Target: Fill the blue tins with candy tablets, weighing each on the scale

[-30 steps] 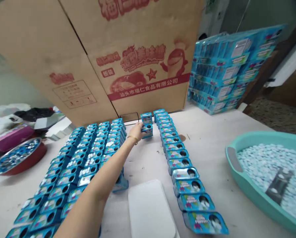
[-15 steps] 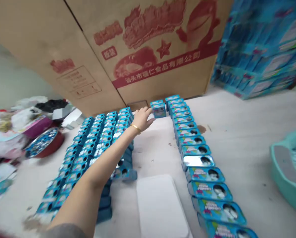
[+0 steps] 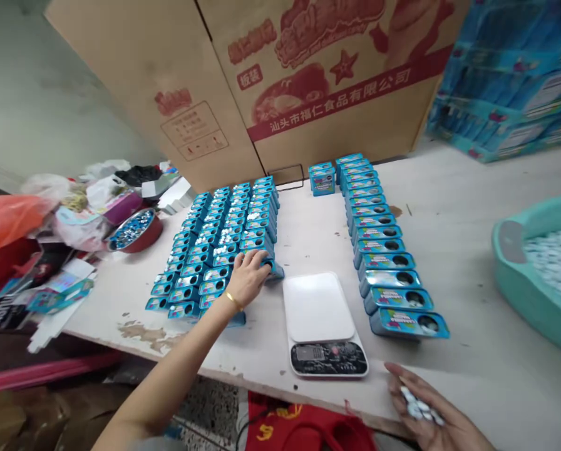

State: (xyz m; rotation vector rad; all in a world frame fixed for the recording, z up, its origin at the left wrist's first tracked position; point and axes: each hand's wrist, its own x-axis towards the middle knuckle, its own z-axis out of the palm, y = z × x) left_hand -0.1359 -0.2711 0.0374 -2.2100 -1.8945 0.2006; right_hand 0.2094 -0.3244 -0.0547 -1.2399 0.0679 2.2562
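Red bowl (image 3: 137,228) far left. Block of blue tins (image 3: 224,235) mid-table. Left hand (image 3: 248,277) on the block's near right corner, fingers curled over an edge tin (image 3: 273,269), real grip unclear. Scale (image 3: 320,319) just right. Single tin row (image 3: 384,247) beyond. Right hand (image 3: 426,416) at the table edge, palm up, cupping white tablets (image 3: 414,404). Teal basin (image 3: 510,275) far right.

Quick tally: one scale (image 3: 318,307), one teal tub (image 3: 508,269), one red bowl (image 3: 153,234), one big cardboard box (image 3: 318,141), plus dozens of blue tins (image 3: 233,219), too many to count.

Glossy metal tins (image 3: 224,241), matt cardboard box (image 3: 243,81), smooth plastic basin (image 3: 519,275).
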